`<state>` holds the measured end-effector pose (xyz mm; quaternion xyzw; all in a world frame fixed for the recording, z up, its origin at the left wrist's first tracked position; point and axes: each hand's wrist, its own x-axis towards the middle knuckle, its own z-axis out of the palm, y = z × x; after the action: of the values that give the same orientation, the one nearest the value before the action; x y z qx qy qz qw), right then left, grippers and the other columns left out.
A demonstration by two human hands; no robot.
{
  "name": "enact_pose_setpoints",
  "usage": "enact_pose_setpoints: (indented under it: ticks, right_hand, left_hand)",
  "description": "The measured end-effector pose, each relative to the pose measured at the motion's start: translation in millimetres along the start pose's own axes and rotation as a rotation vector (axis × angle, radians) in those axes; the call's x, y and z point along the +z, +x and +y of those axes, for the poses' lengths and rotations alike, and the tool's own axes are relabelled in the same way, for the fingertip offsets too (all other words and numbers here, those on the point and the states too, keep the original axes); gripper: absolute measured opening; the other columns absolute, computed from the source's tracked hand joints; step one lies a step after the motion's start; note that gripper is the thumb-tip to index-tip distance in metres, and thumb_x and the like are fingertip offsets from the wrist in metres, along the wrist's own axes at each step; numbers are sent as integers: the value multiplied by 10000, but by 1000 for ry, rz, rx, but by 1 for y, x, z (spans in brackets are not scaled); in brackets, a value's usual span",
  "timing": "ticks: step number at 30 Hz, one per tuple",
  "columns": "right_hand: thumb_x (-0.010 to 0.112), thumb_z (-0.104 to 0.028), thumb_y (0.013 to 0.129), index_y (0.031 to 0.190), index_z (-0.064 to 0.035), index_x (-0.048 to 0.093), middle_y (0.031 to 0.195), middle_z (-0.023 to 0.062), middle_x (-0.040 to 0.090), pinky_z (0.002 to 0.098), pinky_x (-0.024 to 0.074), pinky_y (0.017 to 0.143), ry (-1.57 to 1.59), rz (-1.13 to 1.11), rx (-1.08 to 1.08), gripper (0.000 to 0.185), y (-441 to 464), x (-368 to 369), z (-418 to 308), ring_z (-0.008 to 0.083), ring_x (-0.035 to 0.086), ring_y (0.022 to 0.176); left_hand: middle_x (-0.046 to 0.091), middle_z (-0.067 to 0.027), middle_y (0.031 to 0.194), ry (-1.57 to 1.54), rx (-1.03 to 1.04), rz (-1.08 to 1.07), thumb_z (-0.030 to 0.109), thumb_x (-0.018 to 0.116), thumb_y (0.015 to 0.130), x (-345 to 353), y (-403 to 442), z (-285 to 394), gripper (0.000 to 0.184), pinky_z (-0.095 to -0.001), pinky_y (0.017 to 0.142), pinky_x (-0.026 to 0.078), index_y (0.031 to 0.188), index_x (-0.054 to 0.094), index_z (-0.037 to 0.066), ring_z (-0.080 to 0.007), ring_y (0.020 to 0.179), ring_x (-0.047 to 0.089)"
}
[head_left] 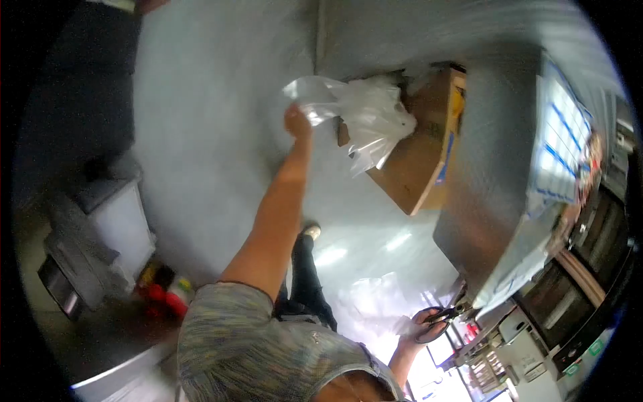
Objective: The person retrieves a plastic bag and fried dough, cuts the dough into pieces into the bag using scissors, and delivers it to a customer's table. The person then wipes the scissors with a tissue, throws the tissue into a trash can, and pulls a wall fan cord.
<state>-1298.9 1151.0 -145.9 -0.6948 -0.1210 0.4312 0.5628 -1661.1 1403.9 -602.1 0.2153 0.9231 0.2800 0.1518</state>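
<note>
My left hand (298,122) reaches out over the grey floor, its fingers closed on a strip of clear plastic (313,94). That plastic runs toward a bunched white plastic bag (378,117) lying against an open cardboard box (422,141). At the lower right, my right hand (432,327) is wrapped round black-handled scissors (439,318), whose blades point to the right. Pale translucent plastic (382,305) shows blurred beside my right hand.
A grey cabinet or table side (492,161) stands right of the box, with papers (559,151) on top. At left are a white box (124,224) and red objects (161,298). Shelves with small items (489,368) show at lower right. My shoe (311,232) is on the floor.
</note>
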Motion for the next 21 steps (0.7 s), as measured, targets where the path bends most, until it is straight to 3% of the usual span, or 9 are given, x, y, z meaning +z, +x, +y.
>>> enact_pose_setpoints:
  ticks: [2,5,6,8,10,12,15,18,21]
  right_hand:
    - [631,-417,790,1032,-130,470,867,-28,523,200,402,552,-64,-104,-19,408,-6,15,-12,66,501,686]
    - [656,-448,755,979,-115,478,784,-19,508,216,372,520,11,-66,-53,439,-8,-2,-16,87,471,614]
    - [665,-438,749,955,-94,489,753,-6,508,216,368,515,59,-14,-44,438,-5,-6,-15,94,472,607]
    - [631,-397,791,940,-75,494,725,15,511,218,368,515,111,64,-52,380,-6,-28,-18,107,475,611]
    - [593,-323,835,931,-59,499,688,30,513,220,367,514,231,100,-60,296,3,-50,-15,113,480,605]
    - [574,-169,832,912,-37,507,661,34,529,216,361,509,412,231,-4,167,0,-92,-8,106,483,579]
    - [613,-148,785,895,-47,509,660,34,535,214,355,496,389,391,-134,183,-11,-162,-1,94,479,576]
    - [669,-129,735,863,-62,504,683,23,541,208,349,479,466,549,-254,220,-25,-237,17,85,476,571]
    - [675,-71,734,860,-73,491,727,12,547,200,355,495,535,791,-443,223,-52,-278,47,74,480,587]
  left_hand:
    - [599,-127,969,99,474,319,157,402,870,-43,3,-33,248,-376,786,441,946,603,34,-289,930,554]
    - [590,-188,903,34,612,91,211,442,892,-159,-24,-19,273,-405,763,441,953,596,-5,-285,859,573]
    - [587,-160,809,-206,208,-259,294,438,915,-196,-53,13,342,-382,679,450,915,580,-17,-270,756,569]
    - [514,-102,622,-37,557,-390,236,492,890,-233,-122,34,256,-314,543,419,765,541,18,-191,569,500]
    - [518,-93,651,4,370,-836,182,519,859,-263,-217,100,158,-324,573,418,812,535,32,-152,606,496]
    - [549,-93,701,-371,842,-1097,162,545,839,-287,-321,159,143,-301,586,421,795,555,26,-159,635,512]
    - [583,-104,755,-593,1130,-1565,127,601,796,-257,-465,180,108,-302,599,448,850,589,35,-210,656,559]
    - [574,-66,785,-524,1529,-1975,93,590,792,-258,-602,193,100,-259,614,438,862,564,26,-127,684,543]
    - [578,-82,784,-331,1452,-2368,130,635,760,-270,-698,151,170,-301,561,452,900,581,50,-193,629,567]
